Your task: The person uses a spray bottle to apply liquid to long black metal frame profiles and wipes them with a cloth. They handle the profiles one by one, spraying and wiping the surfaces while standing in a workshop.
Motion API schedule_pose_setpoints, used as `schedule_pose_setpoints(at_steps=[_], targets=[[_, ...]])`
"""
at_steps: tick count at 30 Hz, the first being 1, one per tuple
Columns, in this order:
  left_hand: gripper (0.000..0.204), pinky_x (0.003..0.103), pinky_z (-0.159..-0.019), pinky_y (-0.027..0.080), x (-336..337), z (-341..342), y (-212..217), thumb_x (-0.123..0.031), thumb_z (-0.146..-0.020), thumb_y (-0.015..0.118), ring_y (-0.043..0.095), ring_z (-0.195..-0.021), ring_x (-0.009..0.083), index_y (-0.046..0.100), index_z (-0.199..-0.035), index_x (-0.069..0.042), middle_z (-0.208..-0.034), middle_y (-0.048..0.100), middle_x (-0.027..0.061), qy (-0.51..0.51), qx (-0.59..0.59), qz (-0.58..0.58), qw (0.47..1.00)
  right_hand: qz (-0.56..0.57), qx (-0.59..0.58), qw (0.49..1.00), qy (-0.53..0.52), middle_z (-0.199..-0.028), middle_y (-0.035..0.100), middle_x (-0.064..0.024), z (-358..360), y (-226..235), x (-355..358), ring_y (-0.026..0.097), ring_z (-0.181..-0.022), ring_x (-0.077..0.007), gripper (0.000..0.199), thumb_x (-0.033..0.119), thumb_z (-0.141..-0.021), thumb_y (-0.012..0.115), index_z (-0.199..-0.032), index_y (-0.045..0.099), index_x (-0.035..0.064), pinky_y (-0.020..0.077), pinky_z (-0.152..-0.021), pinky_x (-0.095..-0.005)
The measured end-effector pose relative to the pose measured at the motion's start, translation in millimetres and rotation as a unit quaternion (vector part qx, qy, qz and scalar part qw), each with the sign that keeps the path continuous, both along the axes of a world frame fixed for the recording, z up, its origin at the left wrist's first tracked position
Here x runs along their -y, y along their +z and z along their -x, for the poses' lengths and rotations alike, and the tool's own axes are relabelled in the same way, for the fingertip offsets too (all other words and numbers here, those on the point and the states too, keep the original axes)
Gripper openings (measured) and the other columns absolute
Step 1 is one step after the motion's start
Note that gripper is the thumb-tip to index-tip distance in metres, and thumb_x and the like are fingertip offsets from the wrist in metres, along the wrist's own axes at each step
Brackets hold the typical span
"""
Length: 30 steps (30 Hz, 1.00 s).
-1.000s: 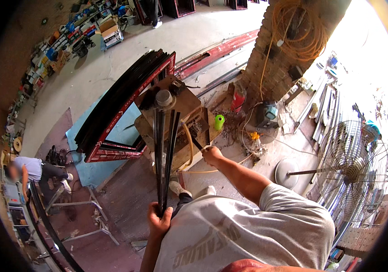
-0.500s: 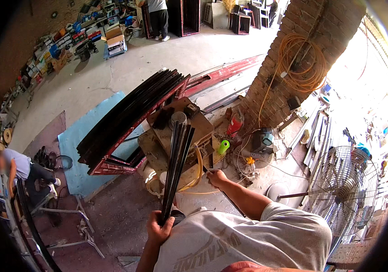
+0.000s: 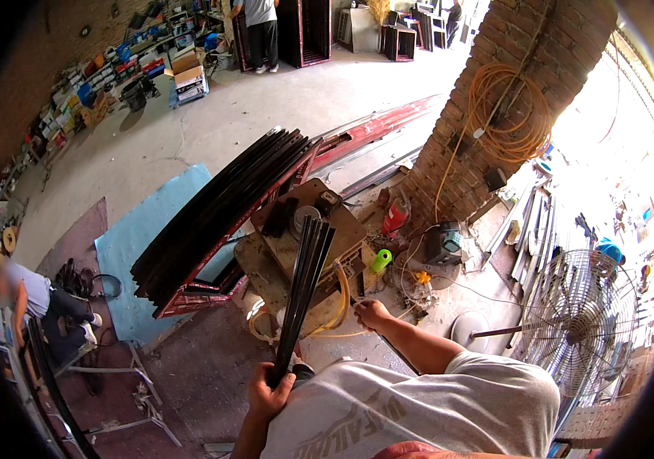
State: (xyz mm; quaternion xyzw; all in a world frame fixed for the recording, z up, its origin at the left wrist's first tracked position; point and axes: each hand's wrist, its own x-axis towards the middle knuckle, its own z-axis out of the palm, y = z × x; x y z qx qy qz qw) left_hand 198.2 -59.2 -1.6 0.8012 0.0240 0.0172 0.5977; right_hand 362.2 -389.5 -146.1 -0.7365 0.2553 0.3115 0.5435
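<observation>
We hold a bundle of long black strips in our left hand, low down and close to our light grey shirt. The grip of this hand is closed around the bottom part of the bundle, with the thumb on the near side. The strips stand up at a slant, and their tops lean a little to the right. From where we look, the tops cover part of a brown machine, but we cannot tell if they touch it. Our right hand is out in front of us, near a yellow hose. Its grip is curled shut on a thin dark bar, which runs back along the underside of our arm. A bright green thing is near the machine, and a red bottle is just past it. On the left of the machine, a stack of dark frames leans over a blue sheet on the floor. A big round fan is on our right. Far to our left, another person bends over long dark bars.
</observation>
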Motion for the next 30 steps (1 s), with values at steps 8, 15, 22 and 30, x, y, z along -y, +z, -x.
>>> schedule_pose_setpoints(at_steps=[8,15,22,30], targets=[[0.031,0.031,-0.064,0.051,-1.4,3.7,13.0,-0.018,-0.090,0.076,0.063,-0.068,0.0147,0.053,-0.102,-0.001,-0.082,0.068,0.0085,0.000,-0.010,0.004,1.000,0.001,0.002,1.000,0.004,-0.065,0.059,-0.0008,-0.7,-3.0,2.0,0.051,-0.050,-0.0123,0.033,0.039,-0.103,0.058,-0.091,0.064,0.0092,0.0402,-0.044,-0.0299],[0.031,0.032,-0.065,0.052,9.0,12.9,13.3,-0.019,-0.089,0.077,0.065,-0.069,0.0161,0.055,-0.100,-0.001,-0.081,0.069,0.0088,0.012,0.001,-0.004,1.000,-0.029,-0.002,1.000,0.009,-0.067,0.060,-0.0022,-1.0,-6.4,6.3,0.053,-0.052,-0.0129,0.036,0.039,-0.102,0.059,-0.091,0.064,0.0059,0.0420,-0.047,-0.0299],[0.036,0.033,-0.068,0.048,29.4,25.7,26.8,-0.025,-0.089,0.079,0.057,-0.073,0.0152,0.055,-0.102,-0.002,-0.081,0.058,0.0044,0.025,-0.017,-0.037,0.999,-0.014,0.025,0.999,0.029,-0.070,0.063,-0.0047,3.9,-15.0,10.1,0.056,-0.052,-0.0154,0.035,0.038,-0.103,0.057,-0.095,0.064,0.0040,0.0459,-0.048,-0.0311],[0.035,0.033,-0.064,0.050,47.0,43.4,22.5,-0.024,-0.087,0.080,0.061,-0.068,0.0173,0.057,-0.101,-0.001,-0.079,0.064,0.0074,0.042,-0.002,-0.053,0.998,-0.016,0.015,0.999,0.031,-0.069,0.064,-0.0054,24.8,-21.1,23.3,0.059,-0.053,-0.0155,0.035,0.038,-0.102,0.058,-0.097,0.066,0.0039,0.0480,-0.048,-0.0332]])
